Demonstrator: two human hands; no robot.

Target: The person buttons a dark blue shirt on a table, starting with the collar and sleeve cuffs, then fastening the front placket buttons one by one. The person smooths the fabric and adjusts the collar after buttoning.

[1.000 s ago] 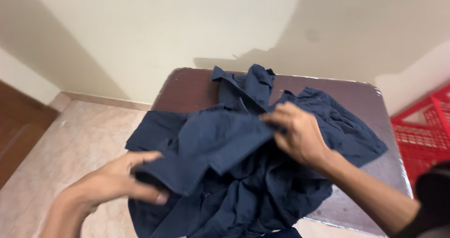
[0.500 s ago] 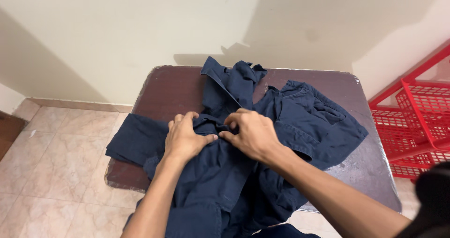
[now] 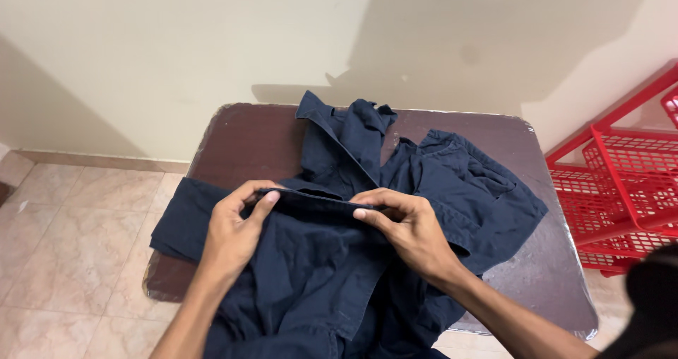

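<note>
A dark table (image 3: 254, 136) stands against a pale wall (image 3: 176, 41), on a tiled floor (image 3: 78, 210), with a red rack (image 3: 621, 182) at its right. A crumpled navy garment (image 3: 438, 182) covers most of the table; its collar end lies toward the wall, 1 flap hangs over the left edge, and its near part spills off the front edge.

Both hands work at the middle of the garment. The left hand (image 3: 233, 235) has its fingers curled shut over a straight seamed edge, thumb on top. The right hand (image 3: 409, 228) pinches the same edge just beside it, fingers closed, thumb pressing from the near side. Between the 2 hands the edge runs taut and level.

The risks, as I judge them: so much cloth hangs off the front that its weight could drag the garment to the floor if either grip loosens. The bunched folds underneath could also get pressed in as creases, since only 1 short stretch is held flat.
</note>
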